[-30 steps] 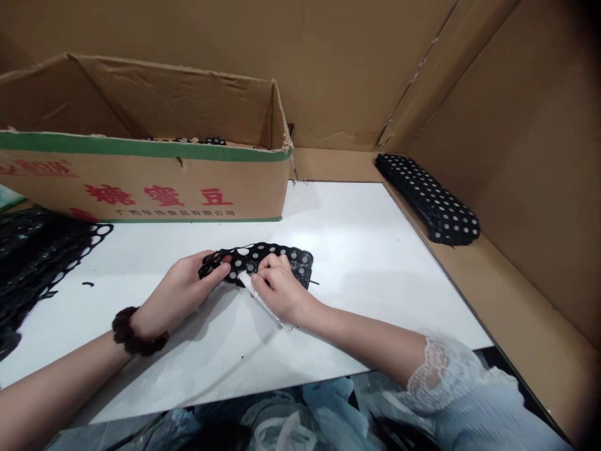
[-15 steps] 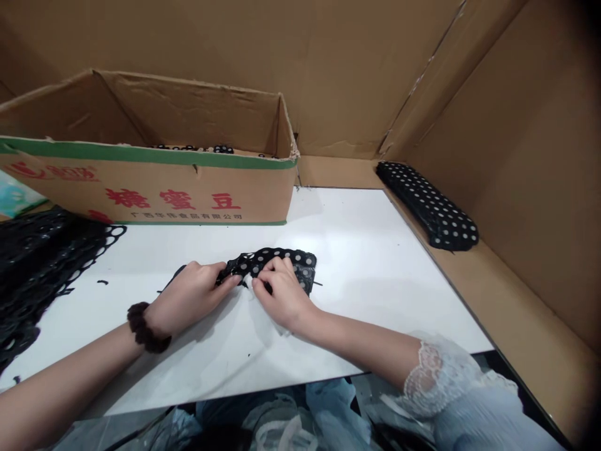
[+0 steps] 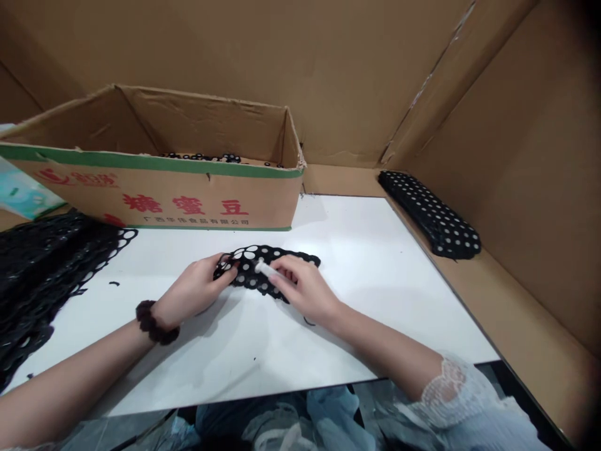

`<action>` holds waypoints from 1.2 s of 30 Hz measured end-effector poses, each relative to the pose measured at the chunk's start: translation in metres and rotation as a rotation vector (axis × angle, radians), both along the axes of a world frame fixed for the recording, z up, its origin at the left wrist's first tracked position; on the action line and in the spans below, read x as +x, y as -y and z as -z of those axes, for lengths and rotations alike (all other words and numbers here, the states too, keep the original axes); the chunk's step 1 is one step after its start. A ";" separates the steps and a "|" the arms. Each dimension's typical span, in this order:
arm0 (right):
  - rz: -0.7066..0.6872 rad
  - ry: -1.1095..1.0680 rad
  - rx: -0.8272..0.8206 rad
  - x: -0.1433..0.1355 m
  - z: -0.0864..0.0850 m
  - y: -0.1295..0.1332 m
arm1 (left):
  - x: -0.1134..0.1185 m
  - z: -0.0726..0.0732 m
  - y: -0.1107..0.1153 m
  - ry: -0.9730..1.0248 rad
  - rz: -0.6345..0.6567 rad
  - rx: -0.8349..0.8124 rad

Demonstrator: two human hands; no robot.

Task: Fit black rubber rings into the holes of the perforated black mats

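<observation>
A black sheet with rows of pale round dots [image 3: 253,269] lies on the white table in front of me. My left hand [image 3: 197,285] pinches its left end between thumb and fingers. In my right hand [image 3: 300,285] is a small white tube-like tool [image 3: 267,269], its flanged end pointing left over the sheet. The fingers of that hand are closed round the tool and rest over the right part of the sheet. Open rings without pale centres show near the sheet's upper left edge.
A cardboard box [image 3: 188,194] holding small black rings stands at the back left. Black ringed sheets [image 3: 51,269] are piled at the left. A dotted black bundle [image 3: 429,213] lies on the cardboard ledge at the right. Small black scraps lie on the white table [image 3: 375,275].
The dotted sheet now lies flatter and more of it shows. My right hand has shifted slightly right, and the white tool in it is more visible. The view has shifted a little.
</observation>
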State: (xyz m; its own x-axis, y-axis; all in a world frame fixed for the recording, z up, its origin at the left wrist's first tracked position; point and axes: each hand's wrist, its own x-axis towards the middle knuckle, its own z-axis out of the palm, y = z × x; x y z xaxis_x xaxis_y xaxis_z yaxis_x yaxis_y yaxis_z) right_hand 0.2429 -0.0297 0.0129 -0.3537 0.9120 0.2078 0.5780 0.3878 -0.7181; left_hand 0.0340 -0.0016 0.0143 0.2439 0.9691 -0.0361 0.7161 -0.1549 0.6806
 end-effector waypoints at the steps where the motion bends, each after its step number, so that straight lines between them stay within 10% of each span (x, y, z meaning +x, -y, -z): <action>1: 0.023 -0.004 0.028 0.004 -0.003 -0.002 | -0.002 -0.001 -0.002 0.018 0.030 -0.024; 8: 0.211 0.050 0.289 0.031 -0.013 -0.020 | -0.007 0.002 -0.004 0.193 0.056 -0.205; 16: 0.344 0.372 0.160 0.048 0.013 -0.042 | -0.007 0.004 -0.003 0.388 -0.053 -0.329; 26: -0.203 0.191 0.257 -0.001 0.007 -0.006 | 0.011 -0.007 0.017 0.672 0.030 -0.628; 36: -0.162 0.307 0.251 -0.013 0.017 -0.005 | 0.015 -0.004 0.022 0.843 -0.039 -0.767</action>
State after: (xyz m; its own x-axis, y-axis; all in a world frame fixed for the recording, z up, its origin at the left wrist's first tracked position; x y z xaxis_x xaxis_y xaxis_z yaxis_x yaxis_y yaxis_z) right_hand 0.2301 -0.0244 -0.0044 -0.5682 0.7742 0.2788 0.6677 0.6319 -0.3935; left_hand 0.0490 -0.0239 0.0179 0.4409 0.7700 -0.4611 -0.0189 0.5216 0.8530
